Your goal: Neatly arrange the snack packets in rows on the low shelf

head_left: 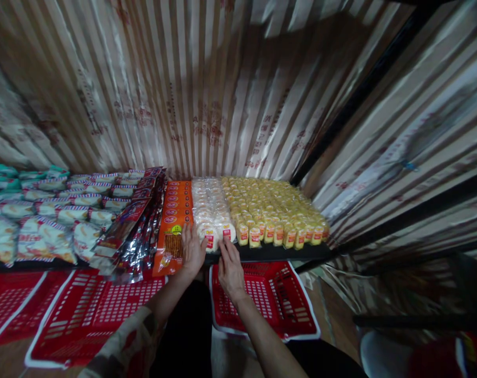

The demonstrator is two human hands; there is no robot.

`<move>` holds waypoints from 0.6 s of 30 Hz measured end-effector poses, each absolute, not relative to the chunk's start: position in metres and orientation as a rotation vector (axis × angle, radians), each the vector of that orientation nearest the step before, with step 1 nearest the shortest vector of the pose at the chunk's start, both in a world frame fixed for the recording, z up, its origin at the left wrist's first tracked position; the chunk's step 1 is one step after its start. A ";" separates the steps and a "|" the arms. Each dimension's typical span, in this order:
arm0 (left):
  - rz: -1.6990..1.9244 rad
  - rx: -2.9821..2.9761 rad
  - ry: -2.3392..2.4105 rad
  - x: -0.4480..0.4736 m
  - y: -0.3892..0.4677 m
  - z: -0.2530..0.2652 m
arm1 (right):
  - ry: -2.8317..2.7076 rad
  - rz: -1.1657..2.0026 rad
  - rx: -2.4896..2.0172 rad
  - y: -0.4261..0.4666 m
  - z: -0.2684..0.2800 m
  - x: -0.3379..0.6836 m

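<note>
Two rows of clear-wrapped, round white packaged snacks point(209, 237) with red labels run back along the dark shelf point(267, 253). My left hand point(193, 249) is upright at their left side, fingers stretched out, between them and a row of orange snack packets point(171, 231). Its thumb reaches to the front white pack. My right hand point(231, 269) has its fingers extended against the lower front of the right-hand white row. Neither hand is wrapped round a pack. Just to the right, small yellow wrapped snacks point(278, 231) stand in tight rows.
Dark red, shiny packets point(134, 226) lean in a stack left of the orange ones. Farther left lie white snack bags point(45, 236) and green bags point(2, 181). Red baskets point(257, 299) sit below the shelf. Striped sheeting point(207, 94) hangs behind; black poles point(352, 100) slant on the right.
</note>
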State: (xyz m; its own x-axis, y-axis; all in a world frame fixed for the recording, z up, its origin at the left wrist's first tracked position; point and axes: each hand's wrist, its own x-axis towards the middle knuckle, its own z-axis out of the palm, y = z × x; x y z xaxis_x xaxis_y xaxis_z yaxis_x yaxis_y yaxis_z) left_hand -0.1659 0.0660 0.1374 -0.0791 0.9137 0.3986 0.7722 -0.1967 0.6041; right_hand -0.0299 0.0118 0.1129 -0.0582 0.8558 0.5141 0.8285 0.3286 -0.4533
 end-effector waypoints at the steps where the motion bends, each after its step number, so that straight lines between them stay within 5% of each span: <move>1: 1.145 1.982 1.882 -0.164 0.062 0.139 | -1.894 0.047 -1.484 0.010 0.112 -0.029; 18: 1.236 1.632 1.775 -0.143 0.053 0.137 | -1.948 -0.213 -1.510 0.038 0.126 -0.027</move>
